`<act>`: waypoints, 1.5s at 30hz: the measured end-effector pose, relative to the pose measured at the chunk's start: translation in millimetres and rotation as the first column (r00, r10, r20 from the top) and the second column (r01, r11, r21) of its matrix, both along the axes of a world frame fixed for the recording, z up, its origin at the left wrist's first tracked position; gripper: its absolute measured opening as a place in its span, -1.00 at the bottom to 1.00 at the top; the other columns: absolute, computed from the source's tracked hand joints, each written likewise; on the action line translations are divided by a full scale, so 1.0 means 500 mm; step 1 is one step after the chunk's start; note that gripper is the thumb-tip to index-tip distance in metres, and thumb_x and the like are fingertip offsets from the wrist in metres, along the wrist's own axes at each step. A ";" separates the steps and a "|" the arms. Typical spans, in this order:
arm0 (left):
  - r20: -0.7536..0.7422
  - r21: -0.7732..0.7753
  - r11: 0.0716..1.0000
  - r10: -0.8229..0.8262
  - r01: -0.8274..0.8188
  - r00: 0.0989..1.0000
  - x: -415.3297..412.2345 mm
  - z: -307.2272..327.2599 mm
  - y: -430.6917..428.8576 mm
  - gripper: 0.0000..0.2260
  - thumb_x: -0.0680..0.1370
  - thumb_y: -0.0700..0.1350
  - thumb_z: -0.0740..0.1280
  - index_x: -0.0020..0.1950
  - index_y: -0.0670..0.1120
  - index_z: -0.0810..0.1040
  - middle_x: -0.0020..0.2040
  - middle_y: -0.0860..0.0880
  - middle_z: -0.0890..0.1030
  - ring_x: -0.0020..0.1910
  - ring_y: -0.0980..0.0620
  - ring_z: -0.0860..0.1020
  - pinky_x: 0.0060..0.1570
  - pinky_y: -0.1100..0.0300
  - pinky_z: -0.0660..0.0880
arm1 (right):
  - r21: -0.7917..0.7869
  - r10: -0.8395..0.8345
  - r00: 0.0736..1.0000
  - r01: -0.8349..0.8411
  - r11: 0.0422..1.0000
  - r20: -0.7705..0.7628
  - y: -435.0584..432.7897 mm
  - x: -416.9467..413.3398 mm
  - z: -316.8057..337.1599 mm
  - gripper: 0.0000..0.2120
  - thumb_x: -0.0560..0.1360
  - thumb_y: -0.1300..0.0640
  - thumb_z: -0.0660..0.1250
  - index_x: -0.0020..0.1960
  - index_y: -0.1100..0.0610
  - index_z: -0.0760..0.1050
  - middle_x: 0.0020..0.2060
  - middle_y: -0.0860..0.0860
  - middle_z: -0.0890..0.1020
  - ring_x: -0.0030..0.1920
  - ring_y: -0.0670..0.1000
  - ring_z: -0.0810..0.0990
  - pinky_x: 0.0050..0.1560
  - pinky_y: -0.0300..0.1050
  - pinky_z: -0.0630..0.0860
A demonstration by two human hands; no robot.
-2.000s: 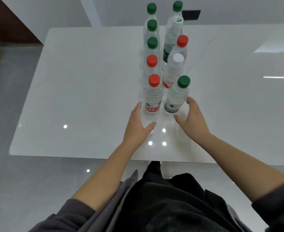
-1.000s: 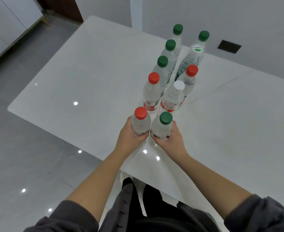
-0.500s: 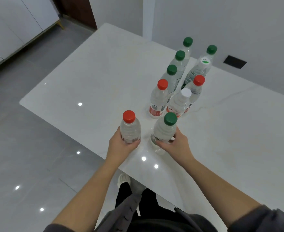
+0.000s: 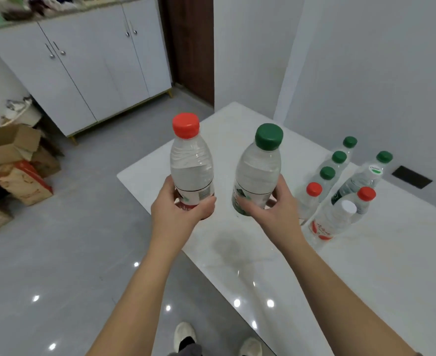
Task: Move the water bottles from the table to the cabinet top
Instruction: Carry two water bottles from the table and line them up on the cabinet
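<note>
Red-capped water bottle [image 4: 191,165] is upright in the left hand [image 4: 178,214], fingers curled round its label. The green-capped water bottle [image 4: 259,170] is gripped the same way by the right hand [image 4: 276,214]. Both are held above the white worktop [image 4: 366,265], where seven more bottles [image 4: 324,222] stand clustered. A white cabinet [image 4: 96,73] stands across the floor.

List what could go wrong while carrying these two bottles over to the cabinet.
1. The left hand grips the red-capped bottle low, and the right hand grips the green-capped bottle the same way; either bottle might slip or tilt.
2. The cabinet top already looks cluttered, so standing room may be scarce.
3. Cardboard boxes lie on the floor beside the cabinet; a foot might catch them.
</note>
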State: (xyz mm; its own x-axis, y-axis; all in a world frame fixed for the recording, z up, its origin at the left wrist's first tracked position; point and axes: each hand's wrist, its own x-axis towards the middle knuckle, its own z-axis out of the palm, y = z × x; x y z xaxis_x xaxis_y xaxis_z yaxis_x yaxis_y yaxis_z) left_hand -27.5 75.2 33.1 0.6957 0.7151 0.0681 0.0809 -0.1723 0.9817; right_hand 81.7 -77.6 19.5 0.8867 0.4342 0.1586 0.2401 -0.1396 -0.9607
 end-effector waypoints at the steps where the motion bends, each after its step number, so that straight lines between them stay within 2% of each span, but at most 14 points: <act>1: 0.023 0.003 1.000 0.017 -0.017 1.000 -0.008 0.016 0.022 -0.56 0.33 -0.23 0.57 0.00 0.18 0.49 -0.14 0.31 0.64 -0.18 0.30 0.61 -0.26 0.45 0.49 | 0.027 0.002 1.000 -0.003 1.000 0.010 0.024 -0.004 0.018 -0.47 0.35 0.15 0.57 0.16 -0.23 0.43 0.09 -0.21 0.59 0.08 -0.23 0.56 -0.05 -0.40 0.50; 5: 0.086 0.038 0.998 0.047 -0.051 0.995 -0.039 0.076 0.117 -0.57 0.34 -0.22 0.57 0.00 0.18 0.48 -0.17 0.39 0.62 -0.17 0.37 0.60 -0.24 0.50 0.46 | 0.107 0.026 0.999 -0.030 0.994 0.041 0.128 -0.022 0.080 -0.51 0.35 0.23 0.55 0.07 -0.22 0.44 -0.05 -0.27 0.61 -0.01 -0.23 0.58 -0.12 -0.36 0.54; 9: 0.116 0.099 0.991 0.083 -0.094 0.990 -0.069 0.112 0.217 -0.57 0.33 -0.19 0.58 0.05 0.16 0.50 -0.14 0.34 0.64 -0.14 0.34 0.60 -0.22 0.49 0.47 | 0.157 0.056 0.997 -0.063 0.986 0.054 0.236 -0.042 0.121 -0.54 0.36 0.22 0.55 0.09 -0.18 0.46 -0.09 -0.28 0.64 -0.03 -0.27 0.61 -0.12 -0.40 0.53; 13: 0.120 0.109 0.984 0.125 -0.138 0.985 -0.095 0.124 0.309 -0.56 0.32 -0.11 0.59 0.04 0.22 0.48 -0.10 0.35 0.63 -0.09 0.34 0.60 -0.12 0.39 0.51 | 0.146 0.074 0.993 -0.087 0.985 0.087 0.331 -0.061 0.146 -0.56 0.36 0.17 0.56 0.06 -0.20 0.47 -0.11 -0.30 0.64 -0.04 -0.28 0.61 -0.14 -0.43 0.52; 16: 0.120 0.117 0.982 0.135 -0.149 0.984 -0.114 0.126 0.367 -0.54 0.31 -0.09 0.59 0.07 0.21 0.47 -0.06 0.29 0.64 -0.06 0.30 0.61 -0.05 0.31 0.53 | 0.136 0.092 0.991 -0.105 0.985 0.099 0.394 -0.069 0.150 -0.55 0.36 0.16 0.57 0.14 -0.12 0.49 -0.05 -0.25 0.65 0.00 -0.26 0.61 -0.10 -0.40 0.53; 19: 0.121 0.127 0.980 0.141 -0.156 0.983 -0.128 0.132 0.418 -0.53 0.31 -0.11 0.58 0.06 0.22 0.46 -0.08 0.34 0.63 -0.07 0.33 0.60 -0.12 0.43 0.50 | 0.139 0.099 0.990 -0.113 0.984 0.104 0.456 -0.075 0.156 -0.51 0.35 0.17 0.57 0.22 -0.01 0.50 -0.01 -0.18 0.66 0.00 -0.25 0.61 -0.09 -0.41 0.53; 24: 0.108 0.150 0.971 0.173 -0.188 0.979 -0.126 0.134 0.499 -0.54 0.32 -0.11 0.58 0.02 0.26 0.44 -0.10 0.43 0.59 -0.09 0.38 0.58 -0.16 0.47 0.48 | 0.125 0.127 0.985 -0.142 0.982 0.117 0.550 -0.068 0.155 -0.52 0.34 0.16 0.58 0.20 -0.01 0.50 -0.02 -0.16 0.66 -0.02 -0.25 0.62 -0.11 -0.42 0.53; 29: 0.112 0.142 0.963 0.215 -0.230 0.970 -0.107 0.129 0.576 -0.54 0.32 -0.14 0.58 0.01 0.23 0.44 -0.12 0.30 0.62 -0.14 0.42 0.57 -0.22 0.54 0.44 | 0.106 0.143 0.982 -0.156 0.982 0.126 0.647 -0.039 0.144 -0.48 0.34 0.13 0.58 0.24 0.00 0.49 0.01 -0.15 0.66 -0.01 -0.26 0.61 -0.12 -0.44 0.51; 33: 0.102 0.148 0.956 0.239 -0.253 0.966 -0.071 0.117 0.668 -0.53 0.32 -0.14 0.58 0.06 0.20 0.44 -0.08 0.29 0.61 -0.12 0.43 0.56 -0.19 0.53 0.45 | 0.111 0.154 0.979 -0.170 0.979 0.137 0.747 0.004 0.133 -0.48 0.35 0.14 0.58 0.25 0.02 0.48 0.02 -0.16 0.65 -0.01 -0.27 0.61 -0.09 -0.45 0.52; 37: 0.085 0.162 0.944 0.277 -0.287 0.957 -0.019 0.115 0.782 -0.50 0.32 -0.14 0.58 0.12 0.14 0.43 -0.09 0.30 0.58 -0.13 0.48 0.53 -0.19 0.54 0.43 | 0.115 0.154 0.981 -0.167 0.979 0.115 0.861 0.061 0.120 -0.47 0.34 0.12 0.58 0.25 0.00 0.47 0.04 -0.16 0.65 0.02 -0.23 0.61 -0.02 -0.36 0.55; 41: 0.088 0.157 0.935 0.307 -0.317 0.948 0.024 0.124 0.891 -0.48 0.33 -0.16 0.58 0.17 0.12 0.42 -0.05 0.29 0.58 -0.11 0.47 0.54 -0.20 0.57 0.41 | 0.104 0.169 0.978 -0.182 0.978 0.122 0.970 0.112 0.125 -0.47 0.34 0.16 0.57 0.25 0.02 0.47 0.00 -0.25 0.63 -0.02 -0.33 0.59 -0.10 -0.49 0.48; 45: 0.097 0.139 0.927 0.337 -0.348 0.936 0.044 0.134 0.980 -0.48 0.32 -0.15 0.58 0.17 0.13 0.44 -0.03 0.27 0.60 -0.09 0.43 0.56 -0.18 0.55 0.43 | 0.069 0.204 0.967 -0.216 0.974 0.152 1.063 0.141 0.143 -0.49 0.36 0.15 0.57 0.21 -0.07 0.44 -0.06 -0.35 0.59 -0.03 -0.40 0.56 -0.13 -0.52 0.46</act>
